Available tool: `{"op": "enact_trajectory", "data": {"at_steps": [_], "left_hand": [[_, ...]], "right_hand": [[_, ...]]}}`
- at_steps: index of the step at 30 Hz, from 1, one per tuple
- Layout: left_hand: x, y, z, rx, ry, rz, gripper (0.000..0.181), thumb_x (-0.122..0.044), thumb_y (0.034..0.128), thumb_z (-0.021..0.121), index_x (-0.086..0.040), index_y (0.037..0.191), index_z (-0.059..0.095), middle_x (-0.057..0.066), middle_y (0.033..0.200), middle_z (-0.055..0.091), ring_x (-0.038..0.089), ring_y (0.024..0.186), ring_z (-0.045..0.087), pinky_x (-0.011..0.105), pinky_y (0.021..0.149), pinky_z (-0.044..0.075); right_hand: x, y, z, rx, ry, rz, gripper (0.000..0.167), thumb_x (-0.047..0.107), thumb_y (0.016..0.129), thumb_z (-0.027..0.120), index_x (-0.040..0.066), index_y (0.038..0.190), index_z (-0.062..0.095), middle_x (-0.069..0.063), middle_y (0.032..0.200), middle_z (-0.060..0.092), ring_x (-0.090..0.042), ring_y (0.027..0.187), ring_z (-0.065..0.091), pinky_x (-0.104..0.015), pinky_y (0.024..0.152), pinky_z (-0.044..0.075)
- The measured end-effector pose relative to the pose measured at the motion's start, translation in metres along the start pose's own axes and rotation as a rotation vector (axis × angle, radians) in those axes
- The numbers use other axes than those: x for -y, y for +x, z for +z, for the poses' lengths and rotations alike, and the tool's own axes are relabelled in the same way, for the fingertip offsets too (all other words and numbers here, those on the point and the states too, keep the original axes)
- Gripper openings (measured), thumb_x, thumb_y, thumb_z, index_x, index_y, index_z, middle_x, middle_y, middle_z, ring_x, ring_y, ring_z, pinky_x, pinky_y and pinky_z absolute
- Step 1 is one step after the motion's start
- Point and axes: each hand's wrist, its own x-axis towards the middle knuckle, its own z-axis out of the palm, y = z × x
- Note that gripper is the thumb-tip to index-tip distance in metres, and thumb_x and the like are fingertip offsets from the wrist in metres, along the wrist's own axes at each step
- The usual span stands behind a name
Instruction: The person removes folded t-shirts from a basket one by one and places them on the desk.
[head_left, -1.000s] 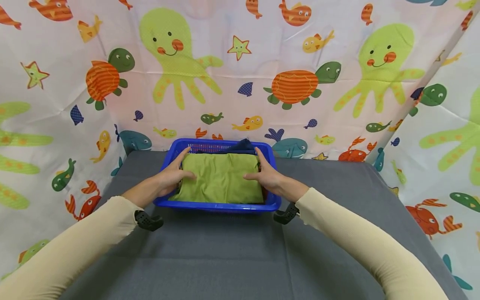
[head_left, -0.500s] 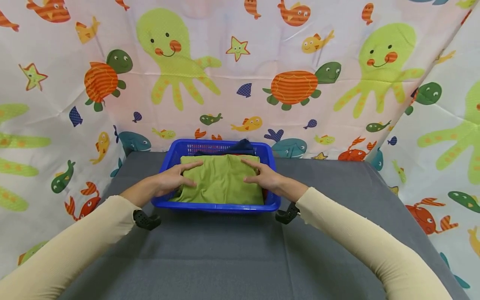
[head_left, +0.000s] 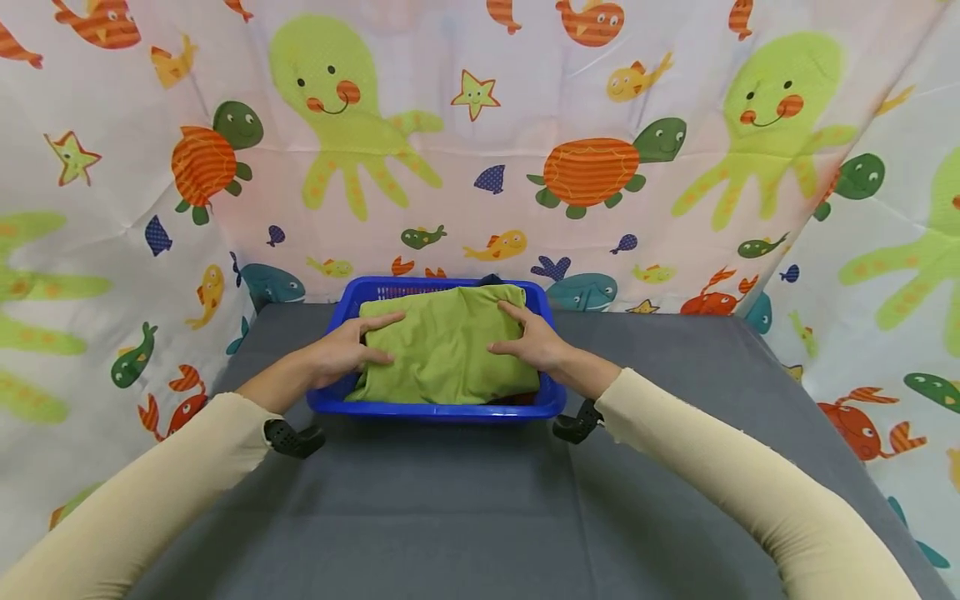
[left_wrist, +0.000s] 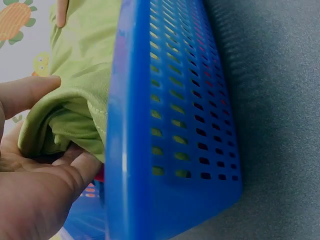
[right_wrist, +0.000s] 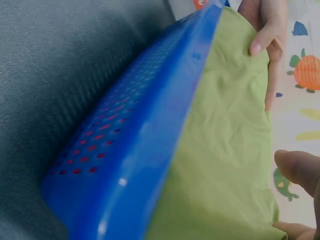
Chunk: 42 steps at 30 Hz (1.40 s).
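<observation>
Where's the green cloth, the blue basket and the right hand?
Green cloth (head_left: 442,346): head view, on its middle.
Blue basket (left_wrist: 129,125): left wrist view, on its rim.
Right hand (head_left: 540,342): head view, on its middle.

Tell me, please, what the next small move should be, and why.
I'd probably lift the cloth slightly at both ends: the left hand has fingers under one end and thumb on top, the right hand is at the other end, and the near edge lies inside the basket.

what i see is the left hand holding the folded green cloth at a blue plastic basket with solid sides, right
Not solid: the left wrist view shows the blue plastic basket has rows of holes in its side. The left hand does hold the folded green cloth.
</observation>
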Motion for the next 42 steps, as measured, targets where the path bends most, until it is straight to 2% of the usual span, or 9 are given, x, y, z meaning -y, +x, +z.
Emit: {"op": "enact_trajectory", "data": {"at_steps": [5, 11, 16, 22, 27, 29, 31, 35, 42], "left_hand": [[0.002, -0.007, -0.001, -0.028, -0.004, 0.022, 0.08, -0.002, 0.098, 0.061, -0.029, 0.162, 0.023, 0.012, 0.171, 0.004, 0.032, 0.139, 0.047, 0.048, 0.107, 0.05], [-0.005, -0.009, -0.002, -0.081, 0.014, 0.115, 0.075, -0.004, 0.0972, 0.063, -0.025, 0.161, 0.029, 0.019, 0.165, 0.024, 0.02, 0.117, 0.064, 0.04, 0.089, 0.06], [-0.011, -0.011, -0.002, -0.135, 0.177, 0.151, 0.073, -0.008, 0.0946, 0.067, -0.022, 0.159, 0.035, 0.018, 0.165, 0.023, 0.012, 0.087, 0.068, 0.03, 0.076, 0.059], [-0.014, -0.012, -0.002, -0.175, 0.375, 0.171, 0.073, -0.009, 0.0937, 0.068, -0.014, 0.159, 0.035, 0.022, 0.159, 0.029, 0.013, 0.06, 0.051, 0.026, 0.062, 0.046], [-0.012, -0.014, 0.0, -0.186, 0.438, 0.176, 0.075, -0.01, 0.0934, 0.068, -0.01, 0.159, 0.032, 0.025, 0.162, 0.027, 0.03, 0.107, 0.055, 0.035, 0.081, 0.049], [-0.011, -0.013, 0.001, -0.183, 0.429, 0.177, 0.076, -0.01, 0.0937, 0.068, -0.009, 0.16, 0.03, 0.025, 0.165, 0.023, 0.037, 0.136, 0.041, 0.045, 0.098, 0.047], [-0.009, -0.011, 0.001, -0.187, 0.403, 0.173, 0.078, -0.01, 0.0937, 0.068, -0.01, 0.161, 0.028, 0.024, 0.166, 0.021, 0.042, 0.149, 0.027, 0.056, 0.112, 0.039], [-0.003, -0.008, 0.003, -0.205, 0.374, 0.17, 0.08, -0.009, 0.0938, 0.069, -0.013, 0.162, 0.026, 0.02, 0.168, 0.017, 0.043, 0.155, 0.014, 0.063, 0.12, 0.026], [0.005, -0.006, 0.01, -0.233, 0.404, 0.194, 0.083, -0.008, 0.0924, 0.07, -0.012, 0.162, 0.025, 0.018, 0.169, 0.017, 0.042, 0.157, 0.009, 0.065, 0.121, 0.021]], "right_hand": [[0.002, -0.004, 0.001, -0.086, 0.007, -0.077, 0.078, 0.016, 0.095, 0.071, 0.02, 0.161, 0.029, -0.015, 0.169, 0.017, -0.036, 0.151, 0.03, -0.052, 0.117, 0.038], [0.005, -0.011, -0.01, -0.195, 0.093, -0.172, 0.069, 0.01, 0.096, 0.068, 0.02, 0.158, 0.038, -0.013, 0.165, 0.026, -0.034, 0.147, 0.038, -0.052, 0.114, 0.042], [0.005, -0.011, -0.017, -0.171, 0.093, -0.191, 0.069, 0.012, 0.097, 0.067, 0.022, 0.158, 0.037, -0.011, 0.166, 0.023, -0.034, 0.145, 0.041, -0.051, 0.107, 0.049], [-0.002, -0.009, -0.015, -0.15, 0.046, -0.216, 0.069, 0.011, 0.097, 0.067, 0.02, 0.158, 0.037, -0.015, 0.167, 0.023, -0.036, 0.147, 0.037, -0.052, 0.108, 0.047], [-0.003, -0.01, -0.011, -0.136, 0.043, -0.225, 0.069, 0.012, 0.097, 0.067, 0.019, 0.159, 0.035, -0.015, 0.169, 0.019, -0.037, 0.15, 0.032, -0.054, 0.11, 0.045], [-0.003, -0.011, -0.011, -0.137, 0.042, -0.221, 0.07, 0.013, 0.097, 0.067, 0.02, 0.159, 0.035, -0.014, 0.169, 0.019, -0.036, 0.15, 0.032, -0.054, 0.11, 0.045], [-0.002, -0.011, -0.011, -0.142, 0.043, -0.222, 0.07, 0.014, 0.097, 0.068, 0.02, 0.159, 0.036, -0.014, 0.168, 0.02, -0.036, 0.149, 0.033, -0.054, 0.11, 0.045], [-0.004, -0.012, -0.012, -0.15, 0.041, -0.226, 0.07, 0.014, 0.097, 0.068, 0.02, 0.159, 0.036, -0.015, 0.166, 0.023, -0.037, 0.147, 0.035, -0.054, 0.11, 0.045], [-0.01, -0.013, -0.007, -0.135, 0.039, -0.224, 0.071, 0.014, 0.096, 0.069, 0.019, 0.159, 0.036, -0.017, 0.166, 0.023, -0.038, 0.146, 0.037, -0.054, 0.11, 0.045]]}}
